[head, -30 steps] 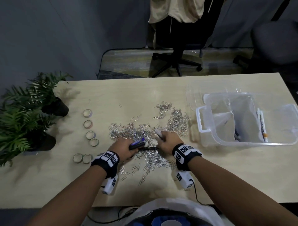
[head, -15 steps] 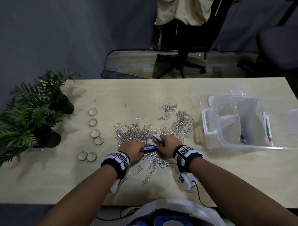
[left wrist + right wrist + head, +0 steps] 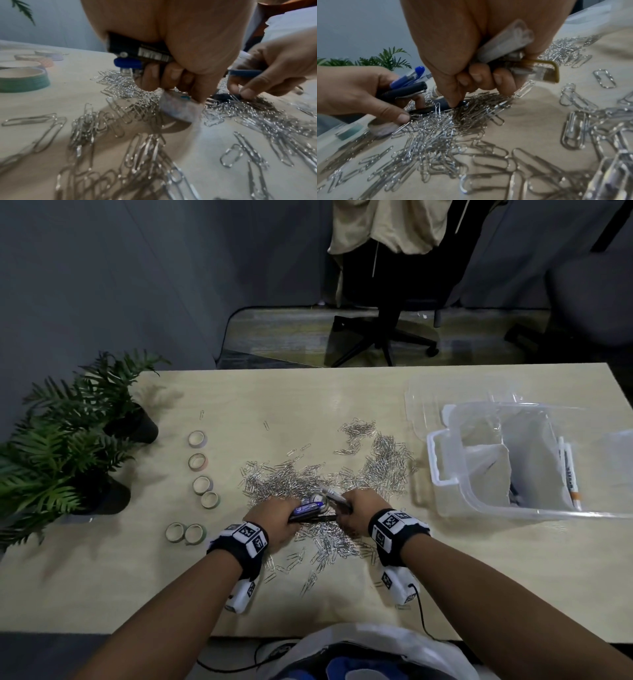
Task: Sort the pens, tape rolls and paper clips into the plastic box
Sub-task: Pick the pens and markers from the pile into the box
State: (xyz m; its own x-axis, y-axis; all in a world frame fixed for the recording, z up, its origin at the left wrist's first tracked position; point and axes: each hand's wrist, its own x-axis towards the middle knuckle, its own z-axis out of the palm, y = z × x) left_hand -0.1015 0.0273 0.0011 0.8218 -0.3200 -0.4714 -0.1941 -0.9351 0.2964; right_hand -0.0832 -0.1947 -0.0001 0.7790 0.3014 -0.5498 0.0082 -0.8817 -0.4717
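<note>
Working low over the paper clips [image 3: 318,484] heaped mid-desk [image 3: 479,570], both hands meet. Left hand [image 3: 274,518] curled round a bundle of pens [image 3: 310,508], blue and black; its fingertips touch a pale tape roll [image 3: 180,109] lying among the clips. Right hand [image 3: 359,511] curled round clear-barrelled pens [image 3: 513,44], thumb and fingertip pinching a dark pen [image 3: 435,108] half buried in clips. Left of the heap, 6 tape rolls [image 3: 202,484] lie on the desk. Right, the plastic box [image 3: 513,508] holds 1 white pen [image 3: 570,474]. Far left, 2 potted plants [image 3: 68,440].
</note>
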